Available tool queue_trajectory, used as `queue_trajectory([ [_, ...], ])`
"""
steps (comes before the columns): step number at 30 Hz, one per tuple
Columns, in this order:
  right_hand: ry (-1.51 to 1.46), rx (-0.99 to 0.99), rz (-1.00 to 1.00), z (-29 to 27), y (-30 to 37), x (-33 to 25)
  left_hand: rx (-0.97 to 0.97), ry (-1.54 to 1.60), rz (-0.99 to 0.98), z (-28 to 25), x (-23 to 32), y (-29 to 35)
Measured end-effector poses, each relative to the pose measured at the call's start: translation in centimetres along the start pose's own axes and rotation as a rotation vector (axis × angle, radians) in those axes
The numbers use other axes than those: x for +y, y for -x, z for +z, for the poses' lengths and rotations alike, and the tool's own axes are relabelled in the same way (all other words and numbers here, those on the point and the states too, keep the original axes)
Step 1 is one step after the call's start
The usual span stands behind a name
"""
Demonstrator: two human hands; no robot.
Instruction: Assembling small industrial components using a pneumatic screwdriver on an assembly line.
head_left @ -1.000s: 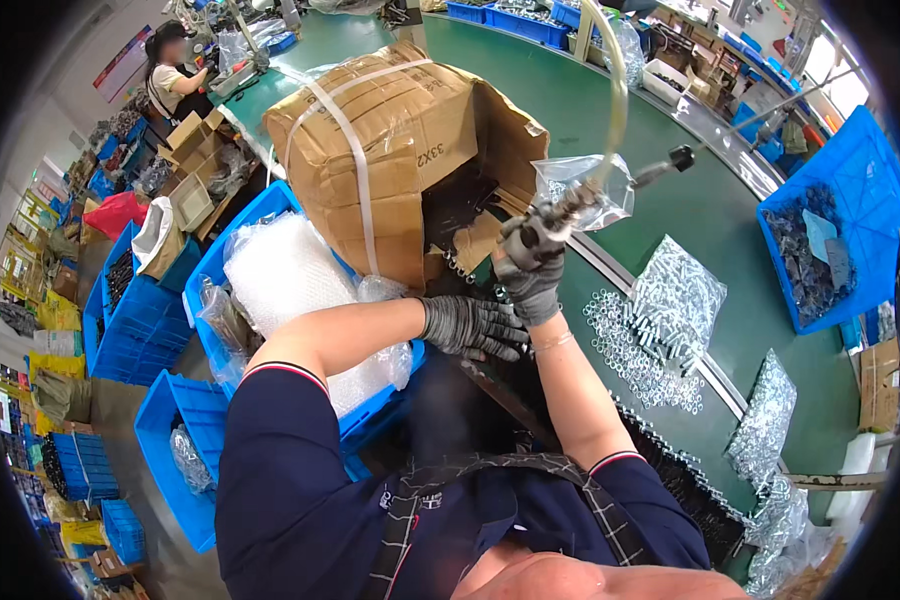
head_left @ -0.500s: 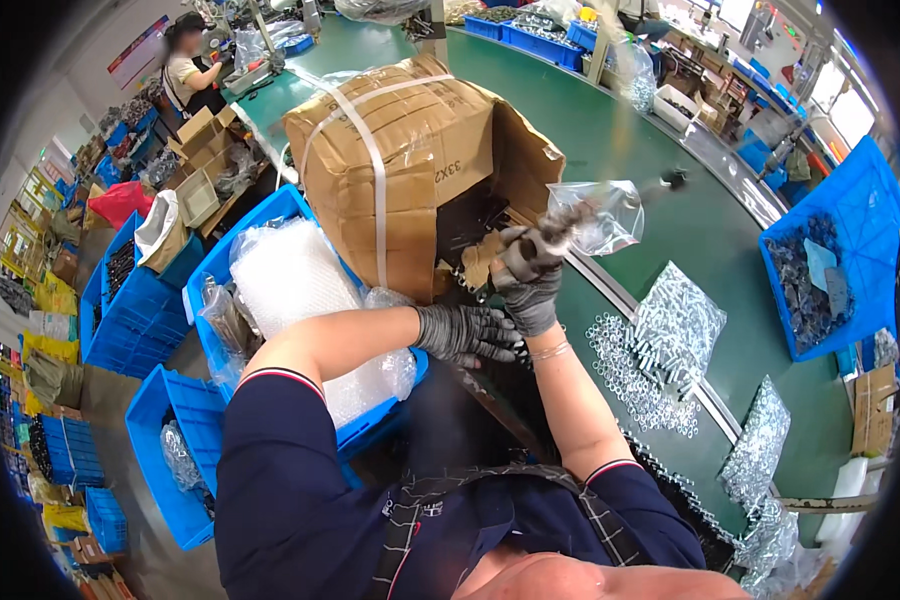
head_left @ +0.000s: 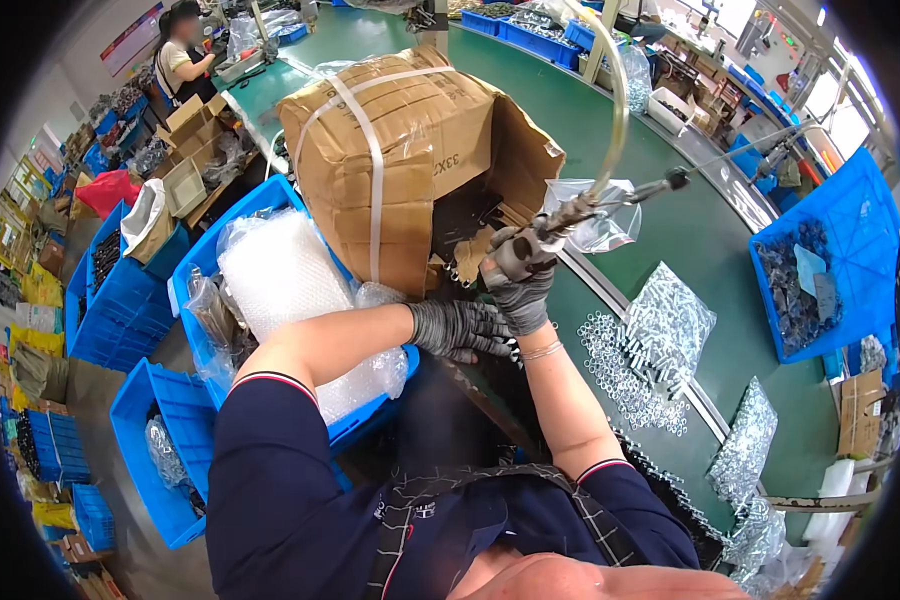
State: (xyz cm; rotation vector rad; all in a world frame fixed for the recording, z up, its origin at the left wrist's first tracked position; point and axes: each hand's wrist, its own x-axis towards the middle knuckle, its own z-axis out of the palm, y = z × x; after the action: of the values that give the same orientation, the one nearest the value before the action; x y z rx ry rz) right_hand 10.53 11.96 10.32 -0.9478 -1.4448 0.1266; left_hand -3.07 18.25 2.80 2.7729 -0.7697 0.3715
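My right hand, in a grey glove, is wrapped around a metal power screwdriver with a pale hose at its upper end. The tool is tilted, and its working tip is hidden by the hand. Lower and to the left, my gloved left hand reaches toward my right wrist. Its fingers are bent together around something dark at their tips, too hidden to name. Just beyond both hands, a strapped brown carton lies with its opening toward them, dark parts inside. Small metal rings lie in a pile right of my right forearm.
Clear bags of shiny metal pieces lie on the green table. A blue bin with bubble wrap stands at my left. Another blue bin of dark parts is at the right. A co-worker stands far left.
The view has shifted slightly. The screwdriver and its hose, blurred before, now show sharply, and the hand on the tool has turned a little. Left hand stays in nearly the same place.
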Motion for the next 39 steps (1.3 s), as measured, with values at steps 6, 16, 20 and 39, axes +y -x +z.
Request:
queue_trajectory([
  [6, -0.435, 0.014, 0.163, -0.5, -0.1, -0.3, -0.041, 0.034, -0.094, 0.8, 0.1, 0.4],
  [16, -0.105, 0.074, 0.04, 2.6, 0.5, 2.9, -0.049, 0.014, -0.111, 1.2, 0.2, 0.1],
  [20, -0.035, -0.037, 0.005, 2.2, -2.2, 0.7, -0.035, -0.026, -0.116, 0.7, -0.5, 0.4],
  [39, -0.38, -0.033, 0.232, 4.1, -2.6, 2.0, 0.015, -0.017, -0.217, -1.0, 0.6, -0.1],
])
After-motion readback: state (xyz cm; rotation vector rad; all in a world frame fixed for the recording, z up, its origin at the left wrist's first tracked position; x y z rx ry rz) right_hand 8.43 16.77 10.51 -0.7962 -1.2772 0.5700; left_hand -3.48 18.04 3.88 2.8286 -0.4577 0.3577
